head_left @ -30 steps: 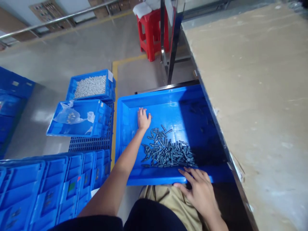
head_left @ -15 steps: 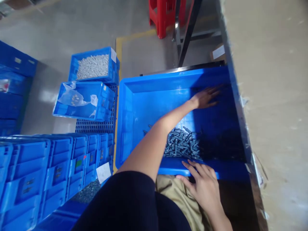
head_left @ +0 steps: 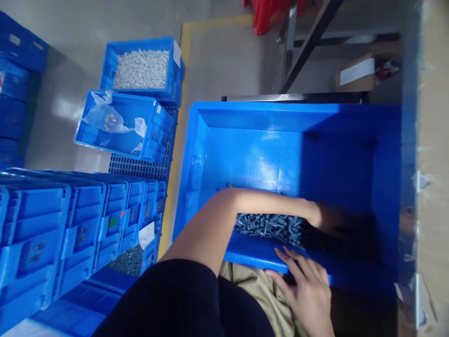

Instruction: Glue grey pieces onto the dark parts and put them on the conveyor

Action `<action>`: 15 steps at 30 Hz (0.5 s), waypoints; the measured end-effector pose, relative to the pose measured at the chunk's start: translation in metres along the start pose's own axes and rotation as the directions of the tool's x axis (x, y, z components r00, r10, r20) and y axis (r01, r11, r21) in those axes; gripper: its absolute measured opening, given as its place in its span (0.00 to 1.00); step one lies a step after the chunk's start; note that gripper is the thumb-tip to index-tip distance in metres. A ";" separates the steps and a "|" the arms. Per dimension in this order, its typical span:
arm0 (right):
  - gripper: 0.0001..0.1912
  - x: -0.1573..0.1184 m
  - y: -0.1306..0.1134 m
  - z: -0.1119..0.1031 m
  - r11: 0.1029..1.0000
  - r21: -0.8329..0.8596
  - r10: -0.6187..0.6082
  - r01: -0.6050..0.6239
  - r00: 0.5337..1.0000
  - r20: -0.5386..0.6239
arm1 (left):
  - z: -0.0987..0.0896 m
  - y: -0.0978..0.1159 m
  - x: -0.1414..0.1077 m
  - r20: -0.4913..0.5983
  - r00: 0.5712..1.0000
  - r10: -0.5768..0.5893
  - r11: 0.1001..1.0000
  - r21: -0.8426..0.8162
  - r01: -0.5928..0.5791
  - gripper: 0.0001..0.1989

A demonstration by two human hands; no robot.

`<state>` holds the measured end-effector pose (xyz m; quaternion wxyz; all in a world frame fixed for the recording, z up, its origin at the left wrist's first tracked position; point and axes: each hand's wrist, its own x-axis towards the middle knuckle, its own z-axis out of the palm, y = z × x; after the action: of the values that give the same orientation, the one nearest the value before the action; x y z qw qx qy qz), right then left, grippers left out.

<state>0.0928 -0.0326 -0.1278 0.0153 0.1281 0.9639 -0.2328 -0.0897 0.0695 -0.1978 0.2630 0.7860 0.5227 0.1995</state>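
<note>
Reaches with the left hand (head_left: 331, 220) into the shaded end of the large blue tub (head_left: 252, 154), close to the heap of dark parts (head_left: 268, 225) along its near side. Cannot tell the state of those fingers in the shadow. Rests the right hand (head_left: 310, 285) on the tub's near rim, fingers apart. Shows, beyond the tub's left side, a crate of pale pieces (head_left: 142, 69) beside a crate holding a plastic bag (head_left: 114, 122).

Far half of blue bin (head_left: 252, 150) open, left forearm (head_left: 273, 201) across near half, tabletop (head_left: 435, 140) at right
</note>
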 end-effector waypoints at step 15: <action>0.19 0.002 0.000 -0.001 1.000 -0.016 -0.027 0.027 1.000 0.002 | -0.011 -0.025 -0.031 -0.027 0.999 -0.043 0.973 -0.230 0.035 0.13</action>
<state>0.0913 -0.0315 -0.1275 0.0141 0.1147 0.9674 -0.2253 -0.1258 0.0507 -0.2062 0.3474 0.7368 0.5156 0.2658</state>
